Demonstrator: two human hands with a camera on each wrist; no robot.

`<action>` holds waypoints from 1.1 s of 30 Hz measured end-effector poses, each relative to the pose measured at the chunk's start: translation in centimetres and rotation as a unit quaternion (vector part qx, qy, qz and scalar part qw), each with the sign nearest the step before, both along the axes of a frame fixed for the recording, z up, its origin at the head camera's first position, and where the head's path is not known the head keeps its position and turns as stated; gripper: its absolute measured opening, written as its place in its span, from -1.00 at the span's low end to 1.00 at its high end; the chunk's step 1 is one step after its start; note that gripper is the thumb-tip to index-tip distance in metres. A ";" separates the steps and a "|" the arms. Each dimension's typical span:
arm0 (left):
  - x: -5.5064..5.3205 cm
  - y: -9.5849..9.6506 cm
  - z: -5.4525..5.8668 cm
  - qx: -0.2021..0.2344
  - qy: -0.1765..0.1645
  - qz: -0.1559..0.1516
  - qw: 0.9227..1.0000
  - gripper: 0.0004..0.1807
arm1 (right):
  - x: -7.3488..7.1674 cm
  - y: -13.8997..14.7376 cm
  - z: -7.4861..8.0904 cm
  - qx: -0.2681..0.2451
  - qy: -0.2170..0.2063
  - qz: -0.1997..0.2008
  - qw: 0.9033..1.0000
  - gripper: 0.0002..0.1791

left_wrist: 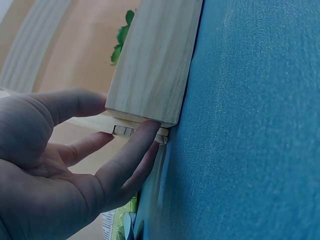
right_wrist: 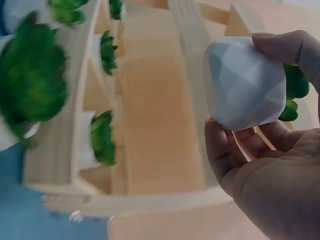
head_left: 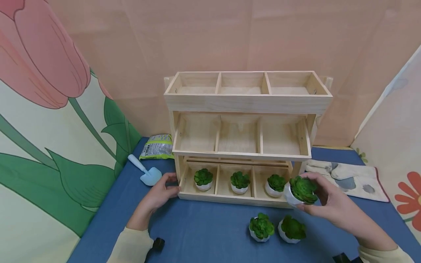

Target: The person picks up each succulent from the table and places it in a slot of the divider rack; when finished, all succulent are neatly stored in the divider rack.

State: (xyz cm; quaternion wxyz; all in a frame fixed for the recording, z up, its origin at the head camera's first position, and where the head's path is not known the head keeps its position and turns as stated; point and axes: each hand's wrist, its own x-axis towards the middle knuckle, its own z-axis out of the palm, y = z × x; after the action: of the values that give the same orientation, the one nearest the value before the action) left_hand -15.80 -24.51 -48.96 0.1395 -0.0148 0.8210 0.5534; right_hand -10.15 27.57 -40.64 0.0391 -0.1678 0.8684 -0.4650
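A three-tier wooden planter shelf [head_left: 248, 104] stands on the blue cloth, each tier split into three compartments. My left hand [head_left: 164, 190] holds the left end of its bottom tier, with fingertips [left_wrist: 152, 127] at the corner. My right hand [head_left: 323, 195] holds a potted succulent [head_left: 302, 190] by its white faceted pot [right_wrist: 245, 82], in front of the bottom tier's right end. In that tier sit three more potted succulents, one per compartment: left [head_left: 203, 178], middle [head_left: 239, 181] and right [head_left: 276, 183]. Two others [head_left: 261, 227] [head_left: 292, 229] stand on the cloth in front.
Left of the shelf lie a light blue toy shovel [head_left: 150, 176] and a green-and-white bag [head_left: 158, 147]. Pale patterned gloves [head_left: 348, 179] lie to the right. The blue tablecloth [head_left: 204, 232] spreads in front, and printed cloth backdrops [head_left: 210, 36] rise behind and at the sides.
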 end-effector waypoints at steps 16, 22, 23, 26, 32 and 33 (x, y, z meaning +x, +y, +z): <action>-0.2 0.1 0.2 -0.002 -0.005 0.005 1.000 -0.32 | -4.2 -5.3 6.6 -0.048 0.065 0.122 0.989 -0.29; -0.2 0.1 0.2 -0.001 -0.007 0.005 1.000 -0.31 | -5.7 -6.9 8.1 -0.029 0.051 0.118 0.991 -0.32; -0.2 0.0 0.2 -0.002 -0.007 0.007 1.000 -0.32 | -5.9 -7.2 8.3 -0.030 0.044 0.119 0.991 -0.32; -0.1 0.0 0.1 0.001 -0.008 0.006 1.000 -0.32 | -6.8 -8.2 8.8 -0.036 0.031 0.126 0.991 -0.32; 0.0 0.0 0.0 -0.005 -0.006 0.007 1.000 -0.34 | -8.9 -10.4 9.6 -0.025 0.032 0.129 0.991 -0.29; 0.1 0.0 0.0 -0.006 -0.005 0.009 1.000 -0.35 | -9.2 -10.9 9.7 -0.021 0.032 0.127 0.991 -0.29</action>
State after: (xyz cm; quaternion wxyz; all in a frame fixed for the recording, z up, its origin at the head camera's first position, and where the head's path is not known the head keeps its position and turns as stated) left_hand -15.74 -24.53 -48.98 0.1382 -0.0258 0.8235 0.5496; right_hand -19.35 16.70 -30.94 0.0663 -0.2925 0.8310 -0.4684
